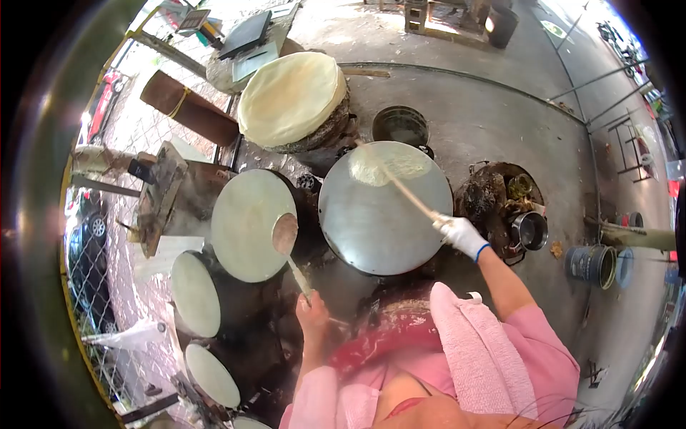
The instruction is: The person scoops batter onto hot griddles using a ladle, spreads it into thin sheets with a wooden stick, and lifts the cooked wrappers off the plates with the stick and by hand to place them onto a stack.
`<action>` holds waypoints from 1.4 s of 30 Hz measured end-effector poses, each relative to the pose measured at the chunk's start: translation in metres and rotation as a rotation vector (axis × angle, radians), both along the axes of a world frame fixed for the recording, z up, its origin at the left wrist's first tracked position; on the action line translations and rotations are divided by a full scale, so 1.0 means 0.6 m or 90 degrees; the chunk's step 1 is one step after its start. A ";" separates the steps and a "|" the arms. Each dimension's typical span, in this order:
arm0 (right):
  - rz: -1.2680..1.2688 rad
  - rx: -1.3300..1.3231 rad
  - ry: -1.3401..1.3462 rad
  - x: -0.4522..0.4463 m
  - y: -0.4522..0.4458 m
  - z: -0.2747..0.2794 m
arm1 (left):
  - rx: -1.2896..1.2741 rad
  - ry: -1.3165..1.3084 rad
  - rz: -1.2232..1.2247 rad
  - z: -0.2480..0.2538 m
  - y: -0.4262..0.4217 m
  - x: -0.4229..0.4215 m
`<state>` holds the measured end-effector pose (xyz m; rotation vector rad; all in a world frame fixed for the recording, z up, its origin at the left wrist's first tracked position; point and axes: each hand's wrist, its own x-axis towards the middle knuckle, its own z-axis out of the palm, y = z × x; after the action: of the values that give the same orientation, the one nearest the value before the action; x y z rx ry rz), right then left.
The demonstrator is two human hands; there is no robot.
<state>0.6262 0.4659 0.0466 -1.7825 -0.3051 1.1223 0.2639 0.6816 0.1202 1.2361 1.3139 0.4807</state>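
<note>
My left hand (312, 314) is closed around the handle of a ladle (285, 233). The ladle's round bowl hangs over the right edge of a griddle covered by a pale sheet of batter (246, 218). My right hand (461, 236), in a white glove with a blue cuff, grips a long wooden stick (409, 191). That stick reaches across the large grey griddle (379, 232) in front of me. Around its far end, a patch of pale batter (368, 168) lies on the griddle's far side.
A stack of pale round flatbreads (289, 100) stands at the far left. More covered griddles (195, 293) line my left. Beyond the large griddle is a dark bucket (400, 127). To the right, a sooty drum (500, 193) carries a metal pot (530, 230). Buckets (591, 264) stand farther right.
</note>
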 end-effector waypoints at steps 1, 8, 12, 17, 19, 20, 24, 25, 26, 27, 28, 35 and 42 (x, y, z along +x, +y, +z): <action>0.045 -0.032 0.070 -0.017 0.021 0.038 | 0.012 0.004 0.006 -0.002 -0.013 0.002; 0.038 0.142 -0.112 0.088 -0.004 -0.060 | 0.013 0.010 0.103 0.011 -0.070 0.021; 0.188 0.011 0.043 0.112 0.033 -0.009 | 0.039 0.006 0.133 -0.021 -0.094 0.003; 0.285 0.052 0.001 0.104 0.002 -0.033 | -0.060 -0.020 0.210 0.042 -0.128 0.040; 0.258 0.081 -0.029 0.146 0.014 -0.005 | -0.039 -0.017 0.207 0.037 -0.136 0.039; 0.232 0.033 -0.055 0.175 0.024 -0.037 | -0.013 -0.003 0.194 0.024 -0.136 0.034; 0.355 -0.002 0.035 0.178 0.060 -0.028 | -0.015 0.006 0.204 0.014 -0.150 0.031; 0.384 0.012 0.091 0.154 0.059 -0.007 | -0.023 0.009 0.208 0.012 -0.155 0.029; 0.384 -0.104 0.106 0.143 0.048 0.024 | 0.002 0.040 0.194 0.000 -0.160 0.021; 0.398 -0.074 0.093 0.136 0.033 0.005 | 0.027 0.069 0.182 -0.019 -0.163 0.010; 0.427 -0.025 0.052 0.148 0.025 -0.014 | 0.051 0.101 0.170 -0.024 -0.168 0.005; 0.428 -0.033 -0.072 0.214 0.106 -0.045 | 0.058 0.069 0.176 -0.029 -0.174 0.001; 0.512 0.008 0.023 0.211 0.040 -0.046 | 0.091 0.160 0.126 -0.045 -0.184 -0.021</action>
<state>0.7528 0.4898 0.0192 -1.6512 -1.0664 1.6861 0.2513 0.5713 0.0932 1.3219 1.6493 0.5809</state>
